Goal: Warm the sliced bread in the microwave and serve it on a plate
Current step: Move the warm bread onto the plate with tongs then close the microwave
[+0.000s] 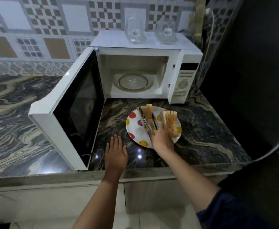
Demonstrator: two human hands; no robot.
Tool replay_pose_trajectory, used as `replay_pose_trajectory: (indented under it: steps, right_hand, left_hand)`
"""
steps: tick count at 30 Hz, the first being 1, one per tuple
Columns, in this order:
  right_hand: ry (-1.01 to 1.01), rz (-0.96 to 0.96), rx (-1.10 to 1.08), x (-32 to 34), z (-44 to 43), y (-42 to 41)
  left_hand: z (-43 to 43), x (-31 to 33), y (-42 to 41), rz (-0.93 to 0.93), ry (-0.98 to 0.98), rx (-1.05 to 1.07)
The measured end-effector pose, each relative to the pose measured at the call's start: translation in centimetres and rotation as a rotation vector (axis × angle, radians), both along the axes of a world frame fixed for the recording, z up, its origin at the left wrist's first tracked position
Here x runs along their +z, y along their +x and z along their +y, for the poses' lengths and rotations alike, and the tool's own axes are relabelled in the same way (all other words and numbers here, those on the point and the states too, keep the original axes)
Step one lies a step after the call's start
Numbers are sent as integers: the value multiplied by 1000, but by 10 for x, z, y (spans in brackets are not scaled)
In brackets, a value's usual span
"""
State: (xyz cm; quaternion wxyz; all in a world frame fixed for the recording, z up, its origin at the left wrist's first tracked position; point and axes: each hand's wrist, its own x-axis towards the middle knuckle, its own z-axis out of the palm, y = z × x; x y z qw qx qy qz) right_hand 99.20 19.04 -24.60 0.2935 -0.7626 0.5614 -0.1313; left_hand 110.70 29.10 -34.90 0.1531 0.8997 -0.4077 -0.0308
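A white plate with coloured dots point(136, 129) sits on the marble counter in front of the white microwave point(145, 52). Metal tongs point(148, 121) are in my right hand point(162, 138), pinching one bread slice point(149, 113) upright over the plate. A stack of bread slices point(170, 121) stands on edge at the plate's right side, touching my right fingers. The microwave door point(66, 113) hangs wide to the left, and the glass turntable point(133, 81) inside is bare. Flat on the counter left of the plate rests my left hand point(116, 152), fingers spread.
Two clear glass containers point(135, 30) point(166, 31) stand on top of the microwave. A white cable point(209, 30) runs down the wall at the right. The counter's front edge point(135, 176) lies just below my wrists. A dark surface fills the right side.
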Motion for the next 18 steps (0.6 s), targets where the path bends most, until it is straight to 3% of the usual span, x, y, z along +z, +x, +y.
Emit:
replay_pose_trajectory:
  steps: [18]
  right_hand:
    - [3, 77, -115, -11, 0, -30]
  left_hand:
    - [21, -7, -11, 9, -82, -59]
